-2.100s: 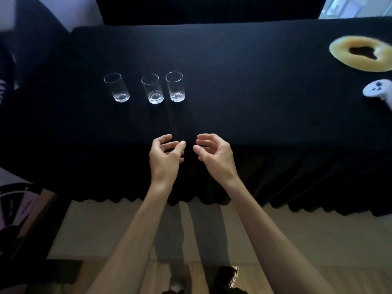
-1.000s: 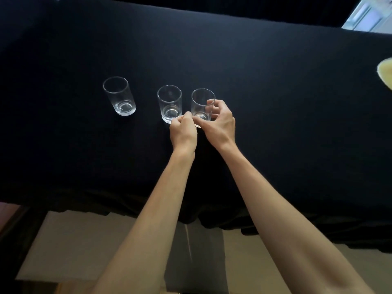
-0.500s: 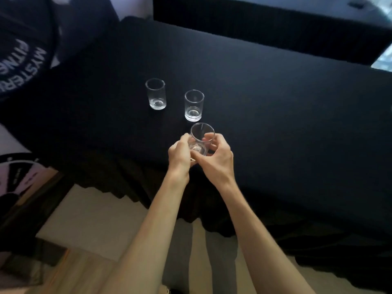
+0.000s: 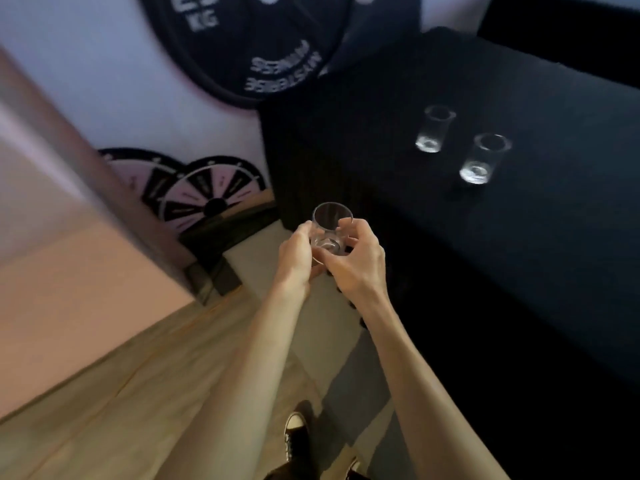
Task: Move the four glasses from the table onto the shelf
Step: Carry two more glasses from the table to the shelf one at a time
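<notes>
- Both hands hold one glass point(image 4: 331, 227) between them, upright, off the table and over the floor just past the table's near-left corner.
- The left hand point(image 4: 298, 252) cups the glass from the left, fingers curled on its wall; the right hand point(image 4: 355, 258) closes on it from the right, thumb and fingertips pressed to the glass near its rim and base.
- Two more glasses stand on the black table point(image 4: 519, 237): the far glass point(image 4: 434, 129) and the near glass point(image 4: 483, 159), close together but not touching, both upright, well apart from the hands.
- Only three glasses show. The fourth is out of view; I judge it may be on the shelf already, but nothing here proves that.
- The pale, blurred slab at left point(image 4: 69, 237) may be part of the shelf; it is too smeared to be sure, and no shelf board with glasses can be seen.
- Progress, as a judgement: one glass is in transit, two wait on the table, one is unaccounted for. So at best about a quarter is done, and at least three placings are left.
- Weight plates point(image 4: 249, 46) lean on the wall beyond the table corner, and a shoe point(image 4: 296, 434) shows on the floor below.
</notes>
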